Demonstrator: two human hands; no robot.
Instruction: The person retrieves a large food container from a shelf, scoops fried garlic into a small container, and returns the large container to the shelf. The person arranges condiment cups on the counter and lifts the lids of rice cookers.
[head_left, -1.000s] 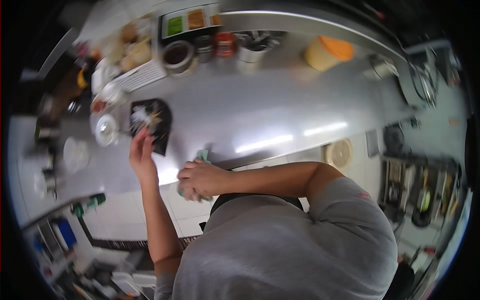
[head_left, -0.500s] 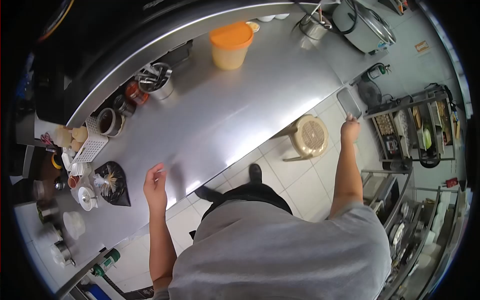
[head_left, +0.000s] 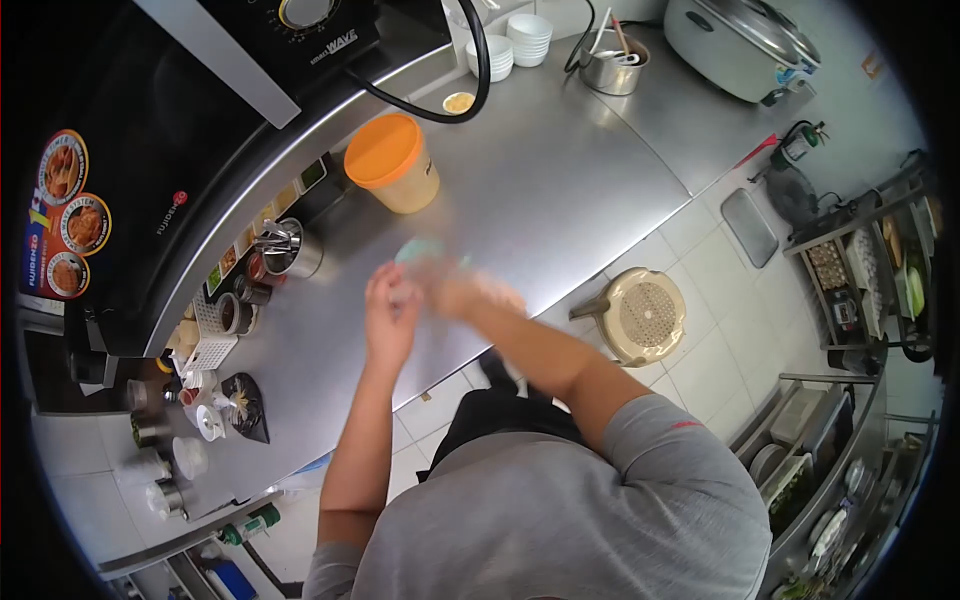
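Hands closer together over steel counter near tiled floor, grip blurred beyond telling.

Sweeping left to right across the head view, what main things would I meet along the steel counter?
White container, steel utensil holder, orange-lidded tub, stacked white bowls, small metal pot, large lidded pot.
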